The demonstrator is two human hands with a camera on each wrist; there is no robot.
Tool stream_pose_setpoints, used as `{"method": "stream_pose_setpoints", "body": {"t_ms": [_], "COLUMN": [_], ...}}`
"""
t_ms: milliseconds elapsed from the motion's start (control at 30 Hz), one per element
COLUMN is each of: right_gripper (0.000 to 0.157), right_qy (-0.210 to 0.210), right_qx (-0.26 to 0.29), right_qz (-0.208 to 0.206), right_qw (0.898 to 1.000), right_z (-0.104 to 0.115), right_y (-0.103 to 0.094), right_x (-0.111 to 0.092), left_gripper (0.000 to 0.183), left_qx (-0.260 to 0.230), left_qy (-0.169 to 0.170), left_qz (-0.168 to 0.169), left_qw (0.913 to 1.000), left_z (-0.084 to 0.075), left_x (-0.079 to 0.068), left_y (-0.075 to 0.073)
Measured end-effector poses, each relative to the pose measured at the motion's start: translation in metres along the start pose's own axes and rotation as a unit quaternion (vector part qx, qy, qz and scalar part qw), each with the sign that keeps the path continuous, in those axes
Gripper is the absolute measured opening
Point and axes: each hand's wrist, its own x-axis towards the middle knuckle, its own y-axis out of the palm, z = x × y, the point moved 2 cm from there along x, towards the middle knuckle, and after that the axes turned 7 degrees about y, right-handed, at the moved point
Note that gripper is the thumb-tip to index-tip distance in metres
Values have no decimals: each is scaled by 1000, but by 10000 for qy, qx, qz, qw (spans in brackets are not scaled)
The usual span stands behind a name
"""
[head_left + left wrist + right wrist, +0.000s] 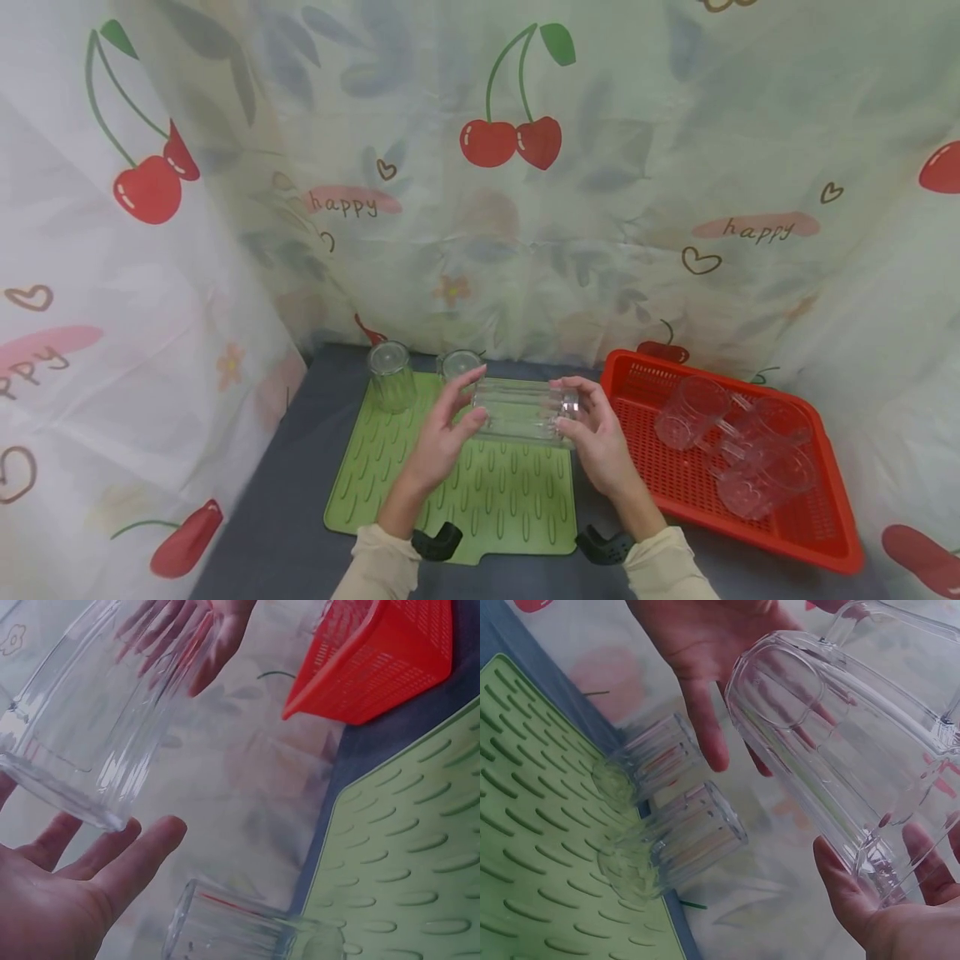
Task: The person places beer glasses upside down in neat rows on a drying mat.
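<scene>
A clear, ribbed glass mug (517,410) lies sideways in the air above the green mat, between my two hands. My right hand (600,437) grips its right end, thumb in front; in the right wrist view the thumb (836,877) and fingers are at the rim. My left hand (442,437) is at the left end, by the thick base, its fingers extended and spread in both wrist views. On the far left of the mat stands an upturned glass (393,379). Another upturned glass (460,363) is beside it, partly hidden behind my left fingers.
The green draining mat (495,508) with raised ridges lies on a dark grey table (288,492). To the right, a red plastic basket (840,500) contains several clear glass mugs (765,479). Patterned curtain (480,225) hangs close behind the table and on both sides.
</scene>
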Motion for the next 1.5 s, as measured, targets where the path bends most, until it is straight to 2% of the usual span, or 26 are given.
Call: {"method": "stream_pose_setpoints", "body": {"t_ms": [200,333,533,700,867,1067,1267,1500], "right_gripper": [44,45,44,41,44,51,55,59], "right_qy": [199,159,153,412,755,1125,1410,1630], "right_qx": [63,253,187,-1,-517,-1381,-1469,-1813], "right_qz": [-217,-195,56,291,270,7,3,32], "right_qw": [9995,9994,9997,9987,9954,9840,9791,9698], "right_z": [-8,-11,-18,-23,-24,-25,-26,-26], "right_y": [3,5,7,7,3,-2,-4,-6], "right_x": [-3,-5,-7,-12,-16,-19,-20,-21], "left_gripper": [51,48,46,40,33,36,46,53], "left_qx": [-154,-335,-203,-208,-211,-401,-704,-258], "left_qy": [35,-6,-124,2,7,-205,-323,-301], "left_qz": [159,153,-15,-88,-216,-436,-659,-912], "left_qw": [9997,9993,9997,9997,9995,9980,9948,9950], "left_z": [4,7,8,5,5,7,7,9], "left_x": [0,-1,-2,-2,-3,0,4,6], "left_y": [8,14,16,17,16,13,12,12]}}
